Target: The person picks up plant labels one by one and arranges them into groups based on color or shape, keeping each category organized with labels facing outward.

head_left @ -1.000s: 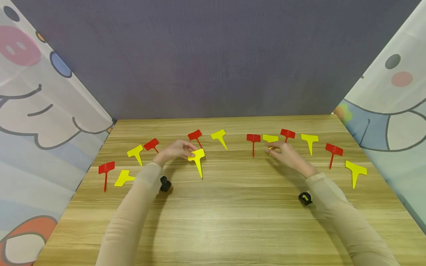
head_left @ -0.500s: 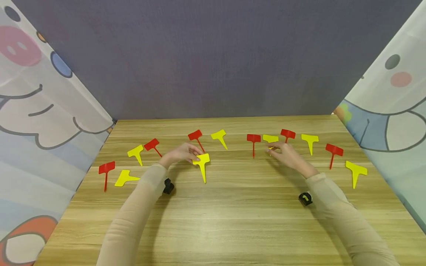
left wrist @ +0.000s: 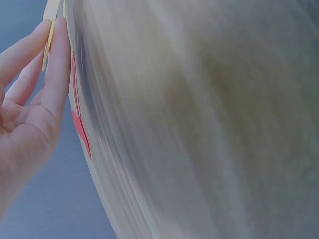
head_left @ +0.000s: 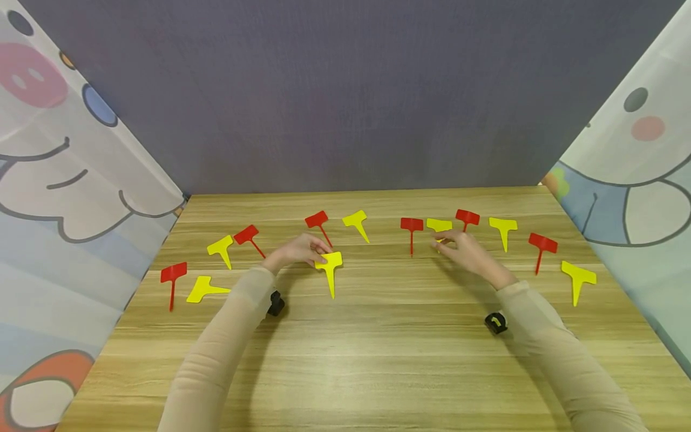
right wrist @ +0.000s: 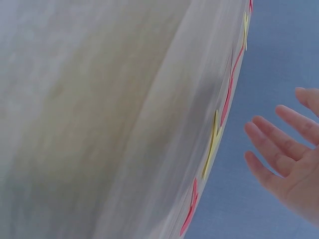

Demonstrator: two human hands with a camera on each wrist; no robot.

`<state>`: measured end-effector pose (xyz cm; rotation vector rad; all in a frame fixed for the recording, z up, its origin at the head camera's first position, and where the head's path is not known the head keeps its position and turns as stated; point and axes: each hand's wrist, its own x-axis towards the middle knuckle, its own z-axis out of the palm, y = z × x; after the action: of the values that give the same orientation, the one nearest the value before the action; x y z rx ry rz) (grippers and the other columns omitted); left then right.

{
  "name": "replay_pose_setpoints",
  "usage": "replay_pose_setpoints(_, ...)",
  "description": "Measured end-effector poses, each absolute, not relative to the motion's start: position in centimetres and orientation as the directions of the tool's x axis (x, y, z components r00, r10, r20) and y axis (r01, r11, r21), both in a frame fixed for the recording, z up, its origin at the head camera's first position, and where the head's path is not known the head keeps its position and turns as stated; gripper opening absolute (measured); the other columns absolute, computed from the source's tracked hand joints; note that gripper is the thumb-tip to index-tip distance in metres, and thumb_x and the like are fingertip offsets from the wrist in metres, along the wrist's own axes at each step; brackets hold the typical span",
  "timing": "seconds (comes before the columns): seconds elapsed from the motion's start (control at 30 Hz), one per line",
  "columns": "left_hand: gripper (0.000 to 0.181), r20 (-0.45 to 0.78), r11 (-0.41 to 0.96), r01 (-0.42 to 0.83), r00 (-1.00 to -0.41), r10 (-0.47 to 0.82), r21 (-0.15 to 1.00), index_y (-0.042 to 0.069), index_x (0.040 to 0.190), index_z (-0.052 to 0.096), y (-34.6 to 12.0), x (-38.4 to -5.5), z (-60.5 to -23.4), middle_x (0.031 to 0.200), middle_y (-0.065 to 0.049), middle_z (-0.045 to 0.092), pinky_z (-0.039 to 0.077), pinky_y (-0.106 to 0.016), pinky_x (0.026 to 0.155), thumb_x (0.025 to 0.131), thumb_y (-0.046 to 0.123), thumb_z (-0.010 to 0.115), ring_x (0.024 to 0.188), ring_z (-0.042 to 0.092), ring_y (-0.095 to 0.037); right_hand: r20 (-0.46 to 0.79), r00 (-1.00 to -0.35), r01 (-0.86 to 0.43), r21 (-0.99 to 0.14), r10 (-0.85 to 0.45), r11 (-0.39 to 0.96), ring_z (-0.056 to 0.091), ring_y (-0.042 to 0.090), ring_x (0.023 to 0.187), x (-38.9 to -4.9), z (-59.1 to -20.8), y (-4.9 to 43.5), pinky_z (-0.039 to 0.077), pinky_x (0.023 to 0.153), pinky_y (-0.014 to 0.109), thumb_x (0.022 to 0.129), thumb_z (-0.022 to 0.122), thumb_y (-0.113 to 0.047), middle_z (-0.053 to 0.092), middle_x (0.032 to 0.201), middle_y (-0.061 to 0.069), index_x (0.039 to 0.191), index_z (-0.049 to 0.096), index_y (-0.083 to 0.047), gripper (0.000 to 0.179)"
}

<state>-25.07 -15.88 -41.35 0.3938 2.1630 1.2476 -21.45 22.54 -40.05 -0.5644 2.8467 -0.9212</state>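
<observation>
Bright yellow, tapering T-shaped tag (head_left: pixel 331 270)

We see a pale wood-grain tabletop (head_left: pixel 378 336) — red T-shaped tags (head_left: pixel 412 224) and yellow T-shaped tags (head_left: pixel 354 219) lie spread across it in a loose arc.

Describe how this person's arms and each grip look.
The left sleeve and right sleeve are long, beige and wrinkled. The left grip and right grip are bare. By the sleeves show a left black device and a right black device, the latter marked yellow-green.
</observation>
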Motion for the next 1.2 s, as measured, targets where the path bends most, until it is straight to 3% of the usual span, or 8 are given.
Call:
replay_pose_setpoints(0.27,0.028,-0.326,0.554,0.007,-0.802,0.5,0.832,-0.005,0.106,0.06,-15.3,-25.1,-41.6,0.086,-0.009,0.063,0.051,-0.026,0.06,0.079,0.0,0.063,0.066,0.057,-0.011,0.021,-0.927,-0.316,-0.582,-0.375,0.75,0.054,0.033,0.099,-21.4,-40.1,22.5,0.04,0.087,0.052,0.09,0.052,-0.023,0.055,0.114,0.022,0.12,0.052,0.004,0.04)
replay_pose_setpoints(0.93,0.024,-0.3,0.626,0.073,-0.831,0.469,0.776,-0.004,0.101,0.063,-14.1,-25.0,-41.9,0.084,-0.012,0.061,0.051,-0.025,0.058,0.077,-0.002,0.064,0.068,0.055,-0.013,0.006,-0.929,-0.303,-0.588,-0.371,0.75,0.054,0.032,0.099,-21.5,-40.2,22.6,0.041,0.086,0.051,0.09,0.051,-0.024,0.054,0.116,0.022,0.121,0.051,0.003,0.041)
replay_pose_setpoints(1.2,0.022,-0.222,0.653,0.193,-0.84,0.496,0.732,-0.005,0.099,0.064,-13.9,-24.9,-41.9,0.087,-0.013,0.063,0.05,-0.023,0.06,0.077,-0.002,0.064,0.075,0.055,-0.017,0.005,-0.927,-0.309,-0.581,-0.376,0.753,0.053,0.033,0.099,-21.4,-40.1,22.4,0.04,0.086,0.052,0.09,0.051,-0.024,0.052,0.119,0.023,0.121,0.051,0.004,0.041)
